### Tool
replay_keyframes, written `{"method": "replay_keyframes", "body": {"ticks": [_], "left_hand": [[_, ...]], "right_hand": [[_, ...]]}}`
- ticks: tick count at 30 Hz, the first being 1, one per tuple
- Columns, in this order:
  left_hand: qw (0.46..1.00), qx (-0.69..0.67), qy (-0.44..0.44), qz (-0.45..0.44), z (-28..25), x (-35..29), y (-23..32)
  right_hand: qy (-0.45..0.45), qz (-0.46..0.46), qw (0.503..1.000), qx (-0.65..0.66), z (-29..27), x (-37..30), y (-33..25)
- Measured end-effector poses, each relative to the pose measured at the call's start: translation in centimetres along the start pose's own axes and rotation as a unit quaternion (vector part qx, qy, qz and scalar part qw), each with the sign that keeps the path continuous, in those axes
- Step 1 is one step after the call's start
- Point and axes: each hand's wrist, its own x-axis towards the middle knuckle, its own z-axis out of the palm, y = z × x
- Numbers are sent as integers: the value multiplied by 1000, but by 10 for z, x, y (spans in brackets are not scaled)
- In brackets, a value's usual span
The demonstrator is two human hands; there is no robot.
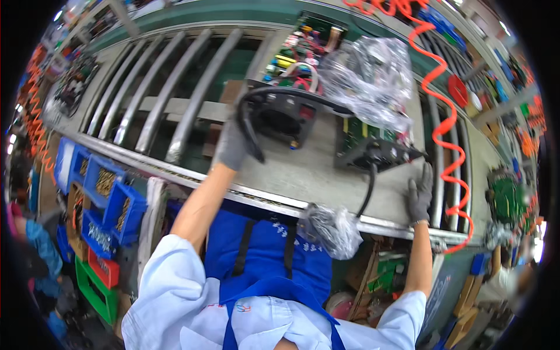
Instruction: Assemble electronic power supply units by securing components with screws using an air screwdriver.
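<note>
A flat grey board lies on the roller conveyor before me. On its left stands an open electronic unit with colourful wired parts and a black fan panel. A thick black cable loops over that panel. My left hand, in a grey glove, is at the panel's left end beside the cable; its fingers are blurred and partly hidden. At the board's right edge, my grey-gloved right hand rests with fingers stretched out. Near it sits a second unit with a black end panel, partly under clear plastic wrap.
A plastic-wrapped cable end hangs over the conveyor's front rail. An orange coiled hose dangles at the right. Metal rollers run to the left. Blue bins of small metal parts stand at lower left, near a green crate.
</note>
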Motion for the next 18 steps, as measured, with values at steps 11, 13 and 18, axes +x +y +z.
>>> {"method": "replay_keyframes", "body": {"ticks": [11,13,18], "left_hand": [[979,-41,199,11,128,-29,69],[968,63,219,110,128,-22,125],[897,289,-91,322,182,-32,249]], "right_hand": [[-146,-56,984,-86,17,5,-23],[-174,-34,978,-108,11,15,-38],[-334,74,933,-112,19,30,-53]]}}
